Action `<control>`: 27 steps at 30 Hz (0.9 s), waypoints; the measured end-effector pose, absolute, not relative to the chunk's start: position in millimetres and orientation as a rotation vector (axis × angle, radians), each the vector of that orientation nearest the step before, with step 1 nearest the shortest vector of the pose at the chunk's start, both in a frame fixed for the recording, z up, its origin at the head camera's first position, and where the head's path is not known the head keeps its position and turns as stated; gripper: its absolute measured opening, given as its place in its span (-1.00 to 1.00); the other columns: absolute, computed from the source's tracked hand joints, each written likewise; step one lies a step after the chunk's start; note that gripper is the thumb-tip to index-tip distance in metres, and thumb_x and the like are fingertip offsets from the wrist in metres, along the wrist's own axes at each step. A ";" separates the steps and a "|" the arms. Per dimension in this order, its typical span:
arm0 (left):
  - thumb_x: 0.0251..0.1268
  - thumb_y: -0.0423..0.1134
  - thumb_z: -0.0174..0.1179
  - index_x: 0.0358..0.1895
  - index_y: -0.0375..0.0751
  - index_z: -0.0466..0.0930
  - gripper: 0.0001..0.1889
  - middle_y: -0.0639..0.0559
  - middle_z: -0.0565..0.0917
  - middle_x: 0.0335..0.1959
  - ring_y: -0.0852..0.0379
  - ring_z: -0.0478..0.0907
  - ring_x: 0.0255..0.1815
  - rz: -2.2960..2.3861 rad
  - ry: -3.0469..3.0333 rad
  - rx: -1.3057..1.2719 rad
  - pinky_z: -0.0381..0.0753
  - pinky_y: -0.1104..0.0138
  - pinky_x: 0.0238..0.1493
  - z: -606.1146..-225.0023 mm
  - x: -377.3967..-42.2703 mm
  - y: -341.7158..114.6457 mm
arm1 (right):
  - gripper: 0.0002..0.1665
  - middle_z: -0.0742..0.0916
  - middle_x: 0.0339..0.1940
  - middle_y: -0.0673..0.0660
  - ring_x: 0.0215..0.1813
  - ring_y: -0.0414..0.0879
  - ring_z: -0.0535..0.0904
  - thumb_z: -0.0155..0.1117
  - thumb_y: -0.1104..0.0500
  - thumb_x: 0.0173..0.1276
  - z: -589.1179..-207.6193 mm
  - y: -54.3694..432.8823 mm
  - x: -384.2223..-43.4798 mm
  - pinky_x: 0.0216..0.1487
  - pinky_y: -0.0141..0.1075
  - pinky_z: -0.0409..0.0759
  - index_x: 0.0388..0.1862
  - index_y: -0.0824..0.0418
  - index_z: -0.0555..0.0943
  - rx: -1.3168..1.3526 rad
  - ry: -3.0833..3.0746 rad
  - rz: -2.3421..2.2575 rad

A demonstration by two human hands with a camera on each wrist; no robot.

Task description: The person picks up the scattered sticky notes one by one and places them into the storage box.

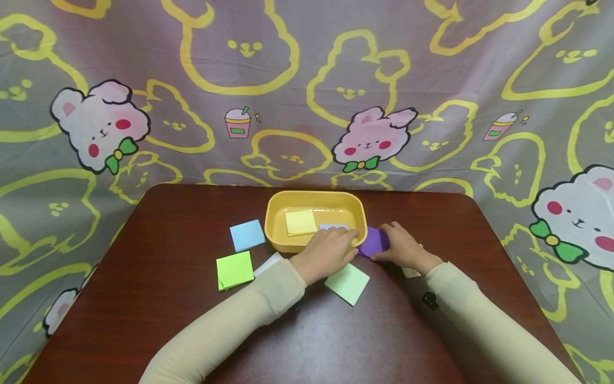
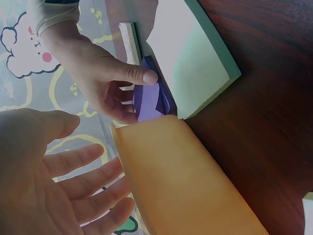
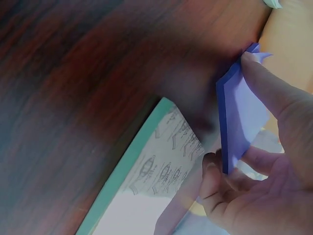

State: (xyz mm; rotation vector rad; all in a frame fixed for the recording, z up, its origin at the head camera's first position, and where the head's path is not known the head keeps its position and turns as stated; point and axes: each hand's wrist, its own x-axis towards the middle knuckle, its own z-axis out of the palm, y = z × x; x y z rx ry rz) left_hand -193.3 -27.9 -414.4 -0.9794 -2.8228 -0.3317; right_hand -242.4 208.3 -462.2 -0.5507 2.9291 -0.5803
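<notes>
My right hand [image 1: 405, 248] pinches the purple pad [image 1: 374, 242] just beside the right end of the box [image 1: 316, 193], while my left hand [image 1: 328, 252] spreads empty fingers near its rim; the pad, presumably light and bendable, suits a hold across opposite edges.

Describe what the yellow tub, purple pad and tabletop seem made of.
Yellow tub: probably smooth, slightly glossy plastic, judging by its rounded, moulded-looking corners. Purple pad: likely matte paper; a thin corner curls away. Tabletop: wood or laminate, streaky grain, soft sheen.
</notes>
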 end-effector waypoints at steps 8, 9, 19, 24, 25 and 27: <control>0.48 -0.06 0.16 0.20 -0.15 0.59 -0.63 -0.01 0.75 -0.15 0.05 0.71 -0.17 -0.342 -2.832 -0.980 0.68 0.18 -0.15 -415.8 -193.0 -29.7 | -0.04 0.67 0.00 0.42 0.00 0.20 0.60 0.68 0.01 -0.01 -462.9 210.5 -243.9 0.06 0.11 0.58 0.22 0.49 0.43 -0.578 2.927 -0.616; 0.48 -0.05 0.16 0.21 -0.15 0.59 -0.63 -0.01 0.75 -0.15 0.05 0.71 -0.17 -0.344 -2.835 -0.980 0.68 0.18 -0.15 -416.1 -193.2 -29.7 | -0.05 0.67 -0.02 0.41 -0.02 0.19 0.60 0.68 0.01 -0.01 -462.5 211.3 -244.0 0.04 0.11 0.58 0.21 0.49 0.43 -0.588 2.930 -0.621; 0.49 -0.05 0.13 0.21 -0.15 0.59 -0.63 -0.01 0.75 -0.13 0.05 0.71 -0.16 -0.328 -2.844 -0.981 0.67 0.19 -0.14 -416.5 -192.5 -30.7 | -0.26 0.68 -0.08 0.38 -0.07 0.16 0.59 0.60 0.09 0.12 -457.1 215.2 -242.9 -0.01 0.08 0.57 0.14 0.46 0.48 -0.605 2.944 -0.634; 0.49 -0.04 0.14 0.20 -0.15 0.59 -0.63 0.00 0.75 -0.13 0.06 0.71 -0.15 -0.315 -2.843 -0.990 0.67 0.19 -0.14 -416.5 -191.7 -31.4 | -0.47 0.71 -0.05 0.40 -0.01 0.24 0.64 0.47 0.19 0.27 -454.8 214.7 -241.9 0.05 0.13 0.58 0.11 0.46 0.53 -0.611 2.971 -0.649; 0.49 -0.04 0.14 0.20 -0.15 0.59 -0.63 0.00 0.75 -0.13 0.06 0.71 -0.15 -0.311 -2.845 -0.992 0.67 0.19 -0.14 -416.4 -191.6 -31.5 | -0.51 0.71 -0.03 0.41 0.01 0.25 0.65 0.44 0.21 0.29 -454.5 214.6 -241.9 0.07 0.15 0.58 0.10 0.46 0.53 -0.613 2.976 -0.652; 0.50 -0.03 0.14 0.21 -0.14 0.59 -0.62 0.00 0.75 -0.13 0.07 0.70 -0.15 -0.307 -2.851 -0.995 0.67 0.20 -0.14 -416.3 -191.3 -31.7 | -0.57 0.72 0.00 0.42 0.05 0.28 0.66 0.36 0.24 0.35 -453.9 214.2 -241.3 0.09 0.16 0.59 0.10 0.46 0.55 -0.608 2.983 -0.658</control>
